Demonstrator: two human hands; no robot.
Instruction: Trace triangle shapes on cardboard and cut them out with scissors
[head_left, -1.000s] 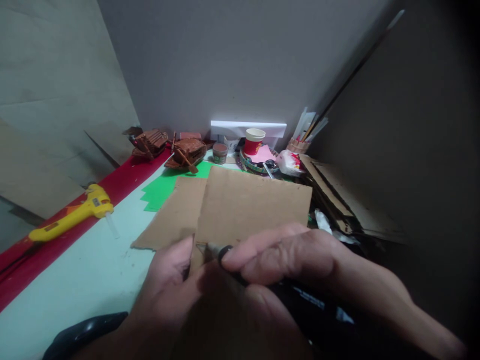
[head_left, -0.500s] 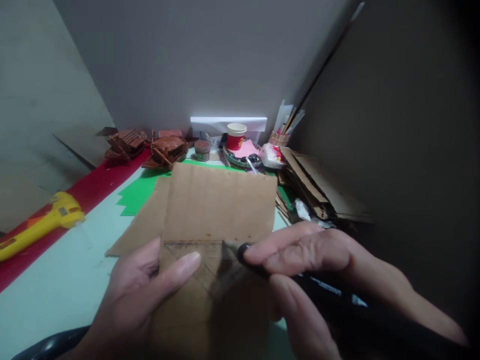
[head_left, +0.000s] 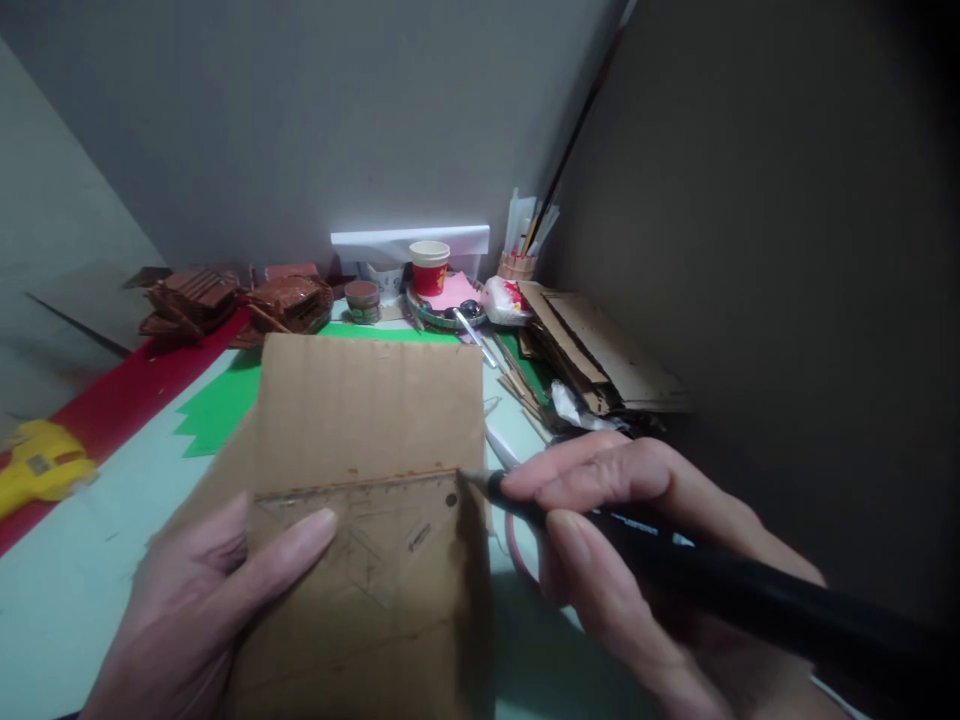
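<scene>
A brown corrugated cardboard sheet [head_left: 367,410] lies in front of me on the pale table [head_left: 67,600]. A clear plastic set square [head_left: 375,530] rests on its near part. My left hand [head_left: 202,600] lies flat on the set square and cardboard, fingers stretched out, pressing them down. My right hand [head_left: 637,540] is closed round a black pen [head_left: 720,580], whose tip touches the cardboard at the set square's upper right corner, near the sheet's right edge.
A yellow glue gun [head_left: 37,465] lies on a red strip [head_left: 127,385] at the left. Green paper [head_left: 217,405] shows behind the cardboard. Brown model pieces [head_left: 240,300], a red cup [head_left: 429,268], a small jar [head_left: 362,298] and stacked cardboard scraps [head_left: 600,350] crowd the back and right.
The pen tip has travelled from the left end of the set square's top edge to its right end. My left hand has flattened out. The view has shifted right.
</scene>
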